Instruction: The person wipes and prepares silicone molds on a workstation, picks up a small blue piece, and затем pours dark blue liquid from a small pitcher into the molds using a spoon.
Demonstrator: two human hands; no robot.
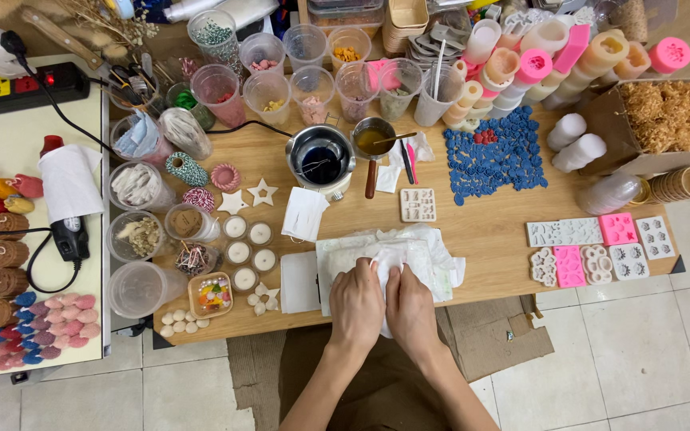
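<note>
My left hand (356, 303) and my right hand (410, 305) rest side by side at the near edge of the wooden table (489, 227). Both pinch a crumpled white tissue (389, 259) between their fingers. The tissue lies on a larger white paper sheet (433, 255) spread over the table's front. What the tissue may wrap is hidden. A small white mould (418, 204) lies just beyond the paper.
A metal melting pot (320, 158) and a small pan of yellow liquid (373, 142) stand behind the paper. Small white candles (249, 243) sit to the left, silicone moulds (592, 247) to the right, blue wax pieces (495, 156) further back, plastic cups (305, 72) along the rear.
</note>
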